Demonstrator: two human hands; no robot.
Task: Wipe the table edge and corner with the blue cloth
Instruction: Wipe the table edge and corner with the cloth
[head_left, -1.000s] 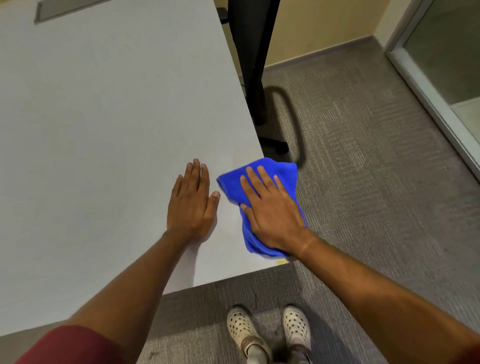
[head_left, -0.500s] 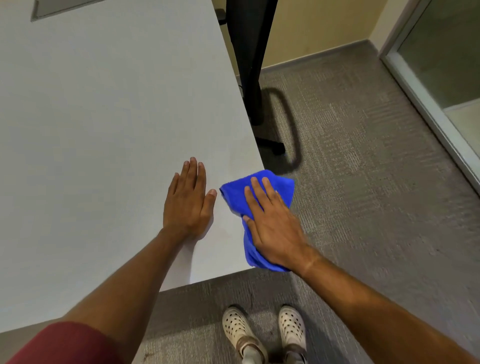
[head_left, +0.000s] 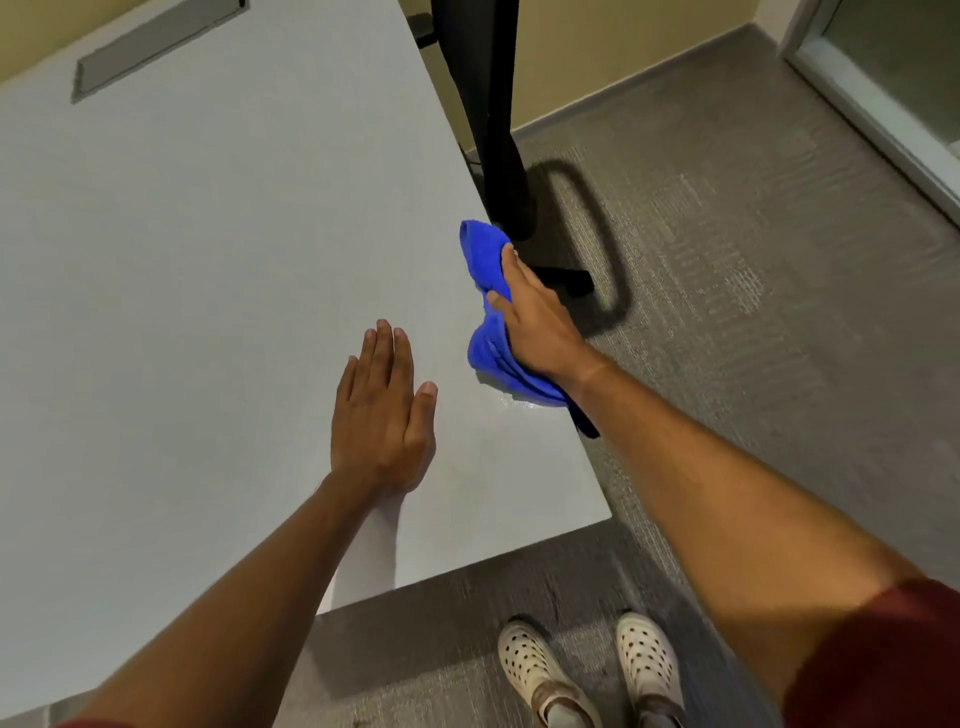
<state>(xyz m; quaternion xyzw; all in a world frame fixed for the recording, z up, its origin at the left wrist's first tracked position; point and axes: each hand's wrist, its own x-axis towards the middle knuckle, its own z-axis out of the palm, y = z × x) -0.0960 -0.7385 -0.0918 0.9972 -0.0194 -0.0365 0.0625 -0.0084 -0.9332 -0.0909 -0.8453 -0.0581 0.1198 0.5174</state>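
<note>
While the left hand (head_left: 382, 415) stays flat and open on the counter (head_left: 208, 260), the right hand (head_left: 535, 322) has pushed the cloth (head_left: 485, 260) up the right edge, away from the near corner where it sat 1 second ago. Its fingers now press the cloth over that edge, leaving a damp sheen behind. I'd say the corner is done and the edge is underway.

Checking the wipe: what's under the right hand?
The blue cloth lies under the right hand, draped over the table edge, one end hanging below it. The edge strip beneath the cloth is covered, so unseen.
</note>
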